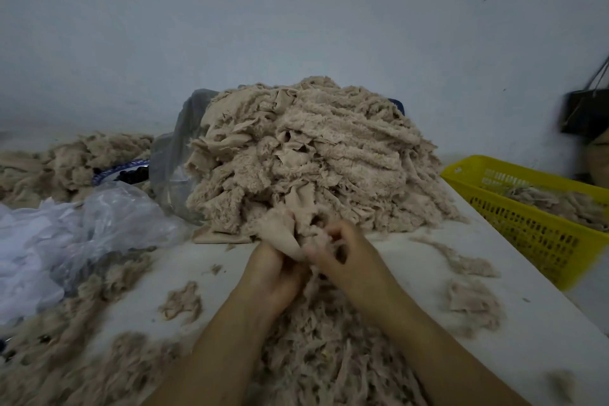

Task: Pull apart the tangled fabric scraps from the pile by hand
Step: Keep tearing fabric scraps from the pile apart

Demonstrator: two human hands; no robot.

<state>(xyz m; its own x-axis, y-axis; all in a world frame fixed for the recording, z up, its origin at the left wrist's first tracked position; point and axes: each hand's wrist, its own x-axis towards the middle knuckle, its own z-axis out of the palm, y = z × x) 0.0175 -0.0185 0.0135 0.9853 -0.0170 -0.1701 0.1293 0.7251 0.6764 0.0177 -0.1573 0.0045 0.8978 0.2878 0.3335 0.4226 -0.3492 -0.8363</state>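
Observation:
A big pile of beige fuzzy fabric scraps (313,155) rises on the white table against the wall. At its front foot my left hand (273,273) grips a beige scrap (280,234) that still reaches into the pile. My right hand (342,257) pinches the frayed edge of the same scrap, fingers curled, close beside the left hand. Shredded fluffy strips (329,356) lie heaped under and between my forearms.
A yellow plastic basket (527,231) with some scraps stands at the right table edge. Crumpled clear plastic bags (82,234) lie at the left, with another beige heap (66,161) behind them. Small tufts (471,300) dot the white table (412,257). A dark bag (583,115) hangs far right.

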